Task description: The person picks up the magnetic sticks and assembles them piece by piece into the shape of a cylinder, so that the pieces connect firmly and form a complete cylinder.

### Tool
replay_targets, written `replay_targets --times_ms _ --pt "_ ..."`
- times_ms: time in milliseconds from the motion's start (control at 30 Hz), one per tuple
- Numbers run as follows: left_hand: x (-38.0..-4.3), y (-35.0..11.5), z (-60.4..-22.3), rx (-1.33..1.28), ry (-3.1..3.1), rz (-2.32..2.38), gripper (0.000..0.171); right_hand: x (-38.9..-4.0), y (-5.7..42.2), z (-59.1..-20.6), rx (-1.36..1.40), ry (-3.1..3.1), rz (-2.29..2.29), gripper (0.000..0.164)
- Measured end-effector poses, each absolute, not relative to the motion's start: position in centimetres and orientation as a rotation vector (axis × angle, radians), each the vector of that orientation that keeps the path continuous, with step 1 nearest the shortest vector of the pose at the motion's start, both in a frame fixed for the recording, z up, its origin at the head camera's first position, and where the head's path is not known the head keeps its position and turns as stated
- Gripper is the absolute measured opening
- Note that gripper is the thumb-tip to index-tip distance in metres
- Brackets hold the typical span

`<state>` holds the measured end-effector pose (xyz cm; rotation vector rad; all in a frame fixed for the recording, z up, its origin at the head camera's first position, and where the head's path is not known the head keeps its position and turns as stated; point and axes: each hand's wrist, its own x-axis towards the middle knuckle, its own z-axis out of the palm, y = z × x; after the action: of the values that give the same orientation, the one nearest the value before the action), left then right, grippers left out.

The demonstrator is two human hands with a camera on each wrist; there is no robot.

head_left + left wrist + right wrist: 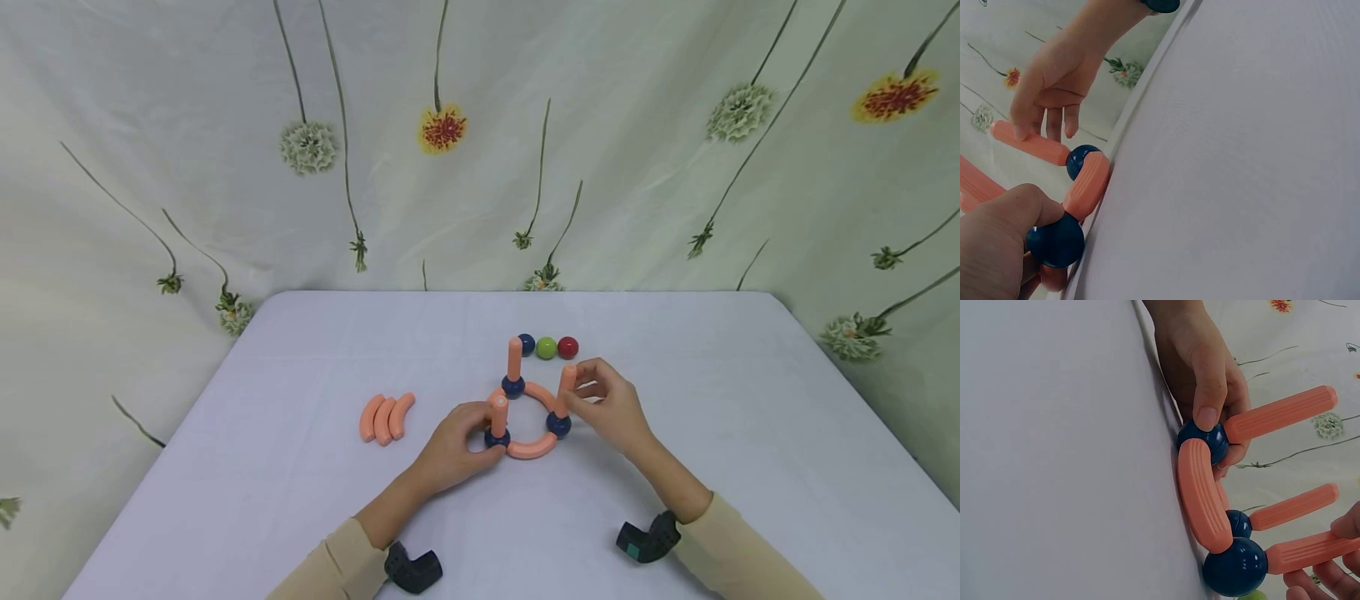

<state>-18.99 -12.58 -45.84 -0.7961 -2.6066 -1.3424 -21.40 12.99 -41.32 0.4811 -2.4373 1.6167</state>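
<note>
A ring of curved orange rods (531,449) joined by dark blue balls lies mid-table, with a straight orange rod standing on each ball. My left hand (453,450) grips the near-left ball (1057,242) between thumb and fingers, beside its upright rod (500,416). With thumb and fingertips, my right hand (611,408) pinches the upper part of the right rod (566,390), which leans slightly and meets the right ball (1235,567). At the back of the ring, another rod (514,358) stands on its ball (513,386), touched by neither hand.
Behind the ring sit a loose blue ball (527,344), a green ball (546,348) and a red ball (568,347) in a row. Three curved orange rods (386,419) lie side by side to the left. A flower-patterned curtain (480,208) hangs behind the white-covered table (300,358).
</note>
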Motion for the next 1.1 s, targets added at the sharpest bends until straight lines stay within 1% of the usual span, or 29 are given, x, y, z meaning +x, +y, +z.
replay_targets --times_ms 233,533,1100 --pt "-19.0 -12.6 -45.9 -0.779 -2.623 -1.339 0.031 -21.3 13.1 -42.3 0.521 -2.507 1.615 0.028" --pt "-19.0 -12.6 -45.8 -0.775 -2.627 -1.351 0.031 -21.6 13.1 -43.6 0.484 -2.688 1.503 0.021" --pt "-19.1 -12.7 -46.0 -0.777 -2.627 -1.339 0.030 -21.4 13.4 -44.9 0.537 -2.618 1.506 0.020"
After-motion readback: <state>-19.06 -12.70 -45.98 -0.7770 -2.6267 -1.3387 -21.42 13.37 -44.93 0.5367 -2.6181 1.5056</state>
